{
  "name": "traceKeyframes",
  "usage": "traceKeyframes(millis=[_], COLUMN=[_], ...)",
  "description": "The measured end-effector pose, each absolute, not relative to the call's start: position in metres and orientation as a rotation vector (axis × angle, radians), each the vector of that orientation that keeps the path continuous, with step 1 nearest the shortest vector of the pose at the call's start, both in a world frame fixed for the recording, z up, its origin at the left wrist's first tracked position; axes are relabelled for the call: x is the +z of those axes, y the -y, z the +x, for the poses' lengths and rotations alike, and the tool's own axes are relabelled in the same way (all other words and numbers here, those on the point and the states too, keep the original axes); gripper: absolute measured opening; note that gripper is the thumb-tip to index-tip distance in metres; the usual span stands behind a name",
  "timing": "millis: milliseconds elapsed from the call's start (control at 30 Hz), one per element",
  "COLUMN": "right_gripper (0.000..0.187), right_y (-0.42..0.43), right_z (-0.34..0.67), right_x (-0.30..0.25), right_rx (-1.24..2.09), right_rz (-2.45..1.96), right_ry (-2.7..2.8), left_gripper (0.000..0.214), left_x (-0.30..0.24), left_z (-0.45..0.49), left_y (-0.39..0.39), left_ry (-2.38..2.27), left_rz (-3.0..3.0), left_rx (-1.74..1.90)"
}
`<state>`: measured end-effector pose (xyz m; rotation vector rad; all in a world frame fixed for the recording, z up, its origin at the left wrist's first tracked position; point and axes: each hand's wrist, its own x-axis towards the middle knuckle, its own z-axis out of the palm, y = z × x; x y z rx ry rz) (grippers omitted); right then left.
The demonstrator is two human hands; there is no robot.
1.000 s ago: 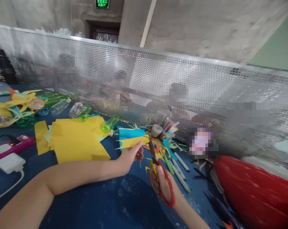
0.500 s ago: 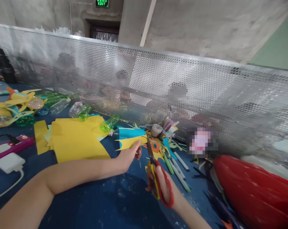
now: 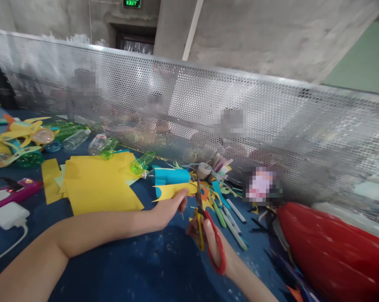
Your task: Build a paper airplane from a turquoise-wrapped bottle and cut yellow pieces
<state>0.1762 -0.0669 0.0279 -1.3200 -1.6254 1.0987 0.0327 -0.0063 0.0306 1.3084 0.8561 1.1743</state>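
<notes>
My left hand (image 3: 174,205) pinches a strip of yellow paper (image 3: 167,192) with curved cut ends, held above the table. In my right hand (image 3: 208,230) are scissors (image 3: 220,251) with one red and one yellow handle loop. Their blades point away from me, up at the right end of the yellow strip. Just behind the strip lies a bottle wrapped in blue paper (image 3: 172,175). Left of my left hand, a stack of yellow paper (image 3: 98,180) rests on the table.
Green bottles (image 3: 142,162) lie behind the yellow stack. Several markers (image 3: 235,230) and paper scraps are right of the scissors. A red shiny bag (image 3: 330,247) fills the right side. A perforated metal divider (image 3: 189,105) crosses behind. A pink power strip (image 3: 29,188) sits at left.
The scissor handles have spread further apart, and the blades now sit slightly right of the strip's end. My left hand still pinches the strip. The whole view has shifted slightly.
</notes>
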Motion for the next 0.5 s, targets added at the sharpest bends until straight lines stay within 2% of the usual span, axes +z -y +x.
traceKeyframes(millis=[367, 500], right_gripper=[0.056, 0.053], right_y=[0.061, 0.062], right_z=[0.184, 0.183], right_x=[0.019, 0.020], right_rx=[1.055, 1.154], right_rz=[-1.364, -1.368], right_ry=[1.640, 1.569], left_gripper=[0.050, 0.053], left_x=[0.030, 0.032], left_z=[0.029, 0.026], left_y=[0.004, 0.003], left_ry=[-0.832, -0.860], left_rz=[1.408, 1.472], left_rx=[1.107, 1.071])
